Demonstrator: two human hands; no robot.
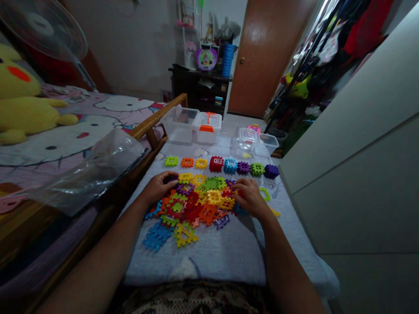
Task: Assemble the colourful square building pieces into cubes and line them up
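A heap of plastic interlocking building pieces (193,208) in many colours lies in front of me. My left hand (159,186) rests at its left edge, fingers loosely spread beside a dark purple piece (172,178) and a purple frame piece (185,188). At the right edge, my right hand (250,195) has its fingers bent but apart, touching the pieces near a red one (227,192). A yellow window piece (214,197) lies on top between the hands. Blue pieces (157,236) and a yellow triangular-opening piece (185,234) lie nearest me.
Behind the heap runs a row of pieces sorted by colour, including a red stack (216,164) and a purple stack (271,171). Clear plastic boxes (180,126) stand at the cloth-covered table's (225,257) far end. A wooden bed rail (159,115) borders the left, a white cabinet (353,144) the right.
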